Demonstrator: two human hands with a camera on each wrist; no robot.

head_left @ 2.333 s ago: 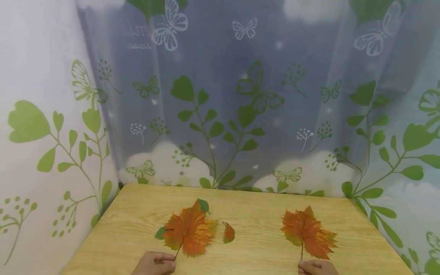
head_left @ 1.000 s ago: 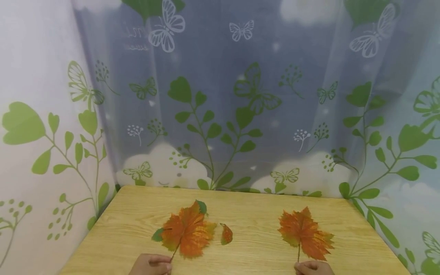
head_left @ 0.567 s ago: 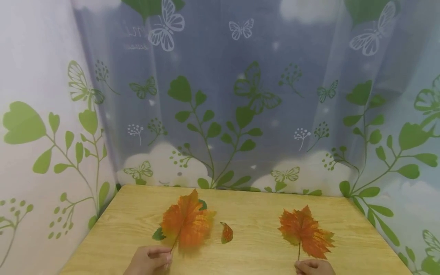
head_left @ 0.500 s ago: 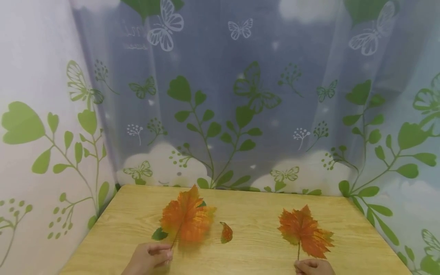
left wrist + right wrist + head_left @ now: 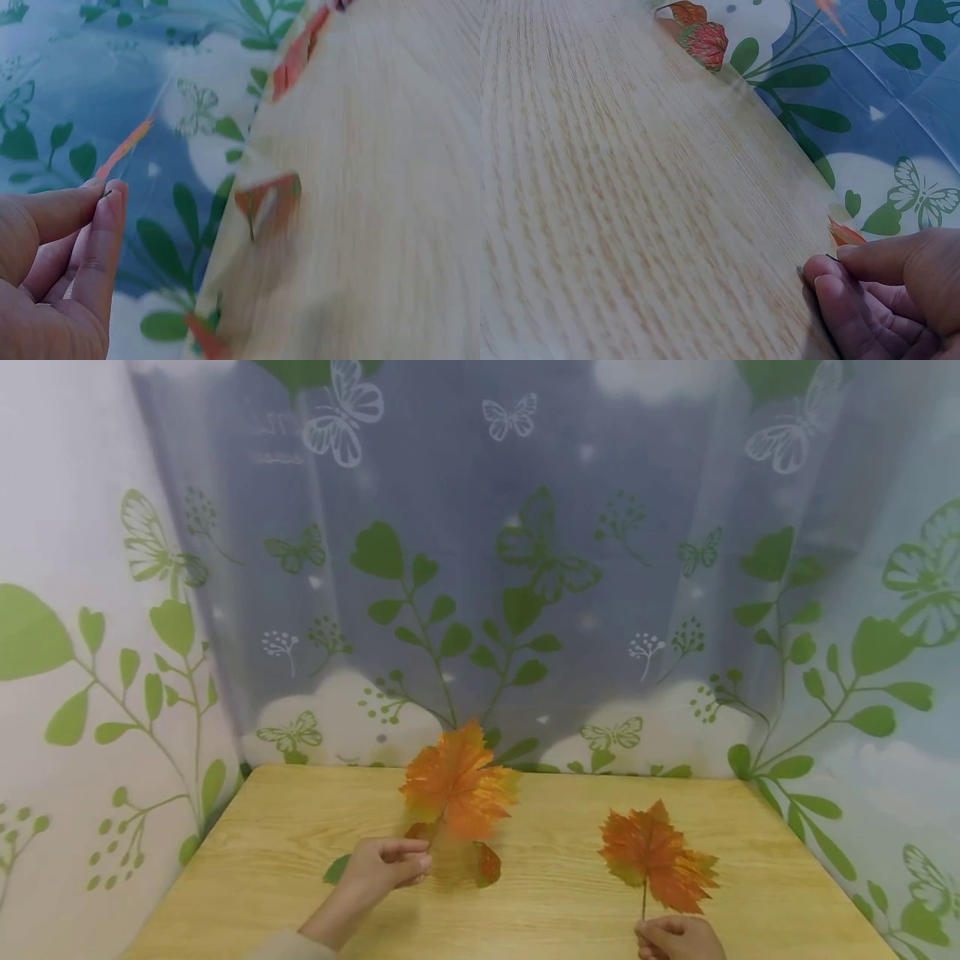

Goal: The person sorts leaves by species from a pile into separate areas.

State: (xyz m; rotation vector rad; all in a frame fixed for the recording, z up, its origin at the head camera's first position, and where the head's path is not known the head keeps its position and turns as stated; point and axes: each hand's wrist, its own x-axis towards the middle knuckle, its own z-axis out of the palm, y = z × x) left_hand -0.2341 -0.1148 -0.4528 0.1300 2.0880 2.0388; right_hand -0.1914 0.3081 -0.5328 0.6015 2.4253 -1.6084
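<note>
My left hand (image 5: 378, 877) pinches the thin stem of an orange maple-like leaf (image 5: 457, 777), raised above the table with its tip reaching past the back edge. In the left wrist view this leaf (image 5: 126, 148) shows nearly edge-on beyond the fingertips. My right hand (image 5: 678, 937) pinches the stem of a similar orange leaf (image 5: 660, 860), low over the table at the right; whether that leaf touches the wood cannot be told. Between the two lies a small curled reddish leaf (image 5: 487, 864). Behind my left hand, a green leaf (image 5: 336, 869) and a reddish leaf (image 5: 420, 832) are partly hidden.
The light wooden table (image 5: 555, 893) meets a hanging curtain (image 5: 480, 610) along its back edge. Green plants and butterflies are printed on the curtain. Printed cloth (image 5: 97, 760) also stands at the left side.
My left hand has lifted its leaf off the table and carried it up and rightward, uncovering a reddish leaf beneath. My right hand keeps its hold nearly in place. The head view has shifted slightly.
</note>
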